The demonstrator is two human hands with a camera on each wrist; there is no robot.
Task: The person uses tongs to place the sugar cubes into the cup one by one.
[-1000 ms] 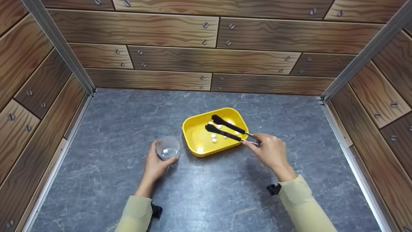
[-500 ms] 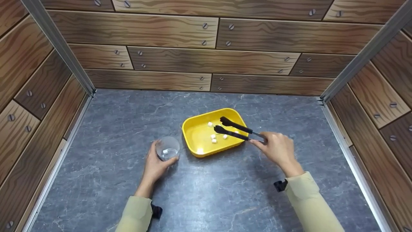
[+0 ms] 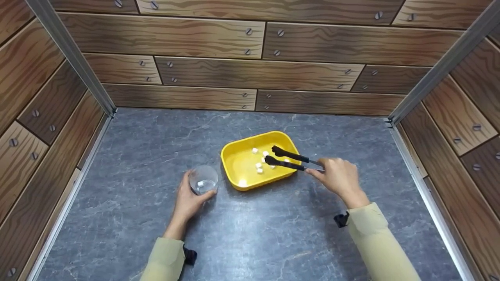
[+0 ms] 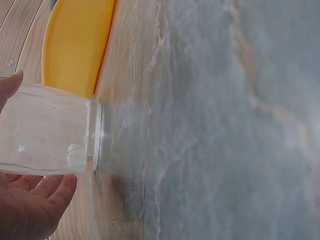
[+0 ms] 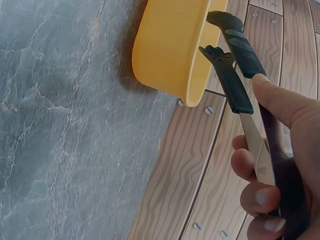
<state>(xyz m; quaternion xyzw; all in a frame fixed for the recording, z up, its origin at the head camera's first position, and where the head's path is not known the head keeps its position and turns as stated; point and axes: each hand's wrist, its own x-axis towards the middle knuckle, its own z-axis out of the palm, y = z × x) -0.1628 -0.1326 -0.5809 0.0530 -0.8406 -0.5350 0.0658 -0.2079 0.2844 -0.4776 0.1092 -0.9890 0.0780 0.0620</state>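
Note:
My left hand [image 3: 189, 200] holds a clear plastic cup [image 3: 204, 175] upright on the floor, thumb on its near side and fingers round the far left. One small white cube [image 4: 76, 155] lies at the bottom of that cup. My right hand [image 3: 339, 177] grips a pair of tongs [image 3: 289, 164] with black tips and metal arms. The tong tips are parted, with nothing between them, above the right part of a yellow tray [image 3: 237, 177]. Several small white cubes [image 3: 259, 168] are scattered inside the tray, some partly hidden by the tongs.
The grey marbled surface [image 3: 250, 234] spreads around the tray and cup. Wood-patterned panels [image 3: 203, 72] wall it in at the back and on both sides, with metal corner posts [image 3: 441, 66]. The tray stands just right of the cup.
My right hand and the tongs have shifted right, and the tong tips have come a little closer together. More white cubes now show in the tray. The left hand and cup have stayed still.

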